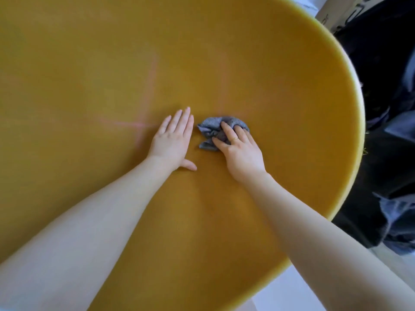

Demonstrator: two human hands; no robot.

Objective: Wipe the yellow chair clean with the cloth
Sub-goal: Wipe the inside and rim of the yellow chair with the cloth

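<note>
The yellow chair fills nearly the whole head view, a broad smooth curved surface with faint pink streaks crossing left of centre. A crumpled grey cloth lies on it near the middle. My right hand lies on the cloth with its fingers curled over and into the folds, gripping it against the surface. My left hand rests flat on the chair just left of the cloth, fingers straight and together, thumb spread out to the side, a narrow gap between it and the cloth.
The chair's rounded rim curves down the right side. Beyond it lies a pile of dark blue and black fabric. A cardboard box shows at the top right, and pale floor at the bottom right.
</note>
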